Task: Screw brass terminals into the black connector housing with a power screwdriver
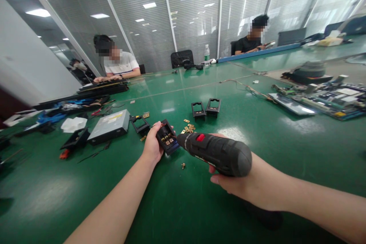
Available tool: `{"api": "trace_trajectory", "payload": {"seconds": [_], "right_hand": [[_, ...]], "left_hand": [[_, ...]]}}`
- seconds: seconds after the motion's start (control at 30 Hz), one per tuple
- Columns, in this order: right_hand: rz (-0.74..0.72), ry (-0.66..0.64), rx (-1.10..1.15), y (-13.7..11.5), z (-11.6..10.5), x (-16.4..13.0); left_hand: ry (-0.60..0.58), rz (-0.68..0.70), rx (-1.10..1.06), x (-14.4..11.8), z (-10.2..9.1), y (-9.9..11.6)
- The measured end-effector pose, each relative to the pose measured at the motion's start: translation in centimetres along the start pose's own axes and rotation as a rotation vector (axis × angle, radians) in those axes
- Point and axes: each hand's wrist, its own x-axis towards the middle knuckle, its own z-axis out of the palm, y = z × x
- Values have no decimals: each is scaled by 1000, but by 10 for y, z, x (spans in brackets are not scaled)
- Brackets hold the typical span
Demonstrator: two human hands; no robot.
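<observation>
My left hand (153, 145) is closed around the edge of a black plastic housing (165, 131), tilted up off the table, with brass terminals and screws inside. In my right hand (237, 185) is a black cordless screwdriver (215, 151) with a red switch on top. Its tip points left into the housing; whether it touches a screw I cannot tell. Small brass plates (190, 127) lie in a loose pile just beyond the tool. One brass screw (183, 166) lies on the green table (171, 206) in front of the housing.
Two black frames (198, 110) stand beyond the brass plates, and another black frame (140, 125) is left of my hand. A silver disc drive (110, 125) lies farther left. Circuit boards (337, 97) cover the right side. Two people sit across the table near a water bottle (206, 54).
</observation>
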Motion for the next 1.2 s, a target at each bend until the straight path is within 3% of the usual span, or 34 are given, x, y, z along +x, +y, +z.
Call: {"api": "trace_trajectory", "payload": {"seconds": [0.23,1.2], "right_hand": [[52,16,-57,-2,1,0],[-25,14,-34,0,3,-2]], "left_hand": [[-17,8,10,0,-1,0],[-29,17,24,1,-3,0]]}}
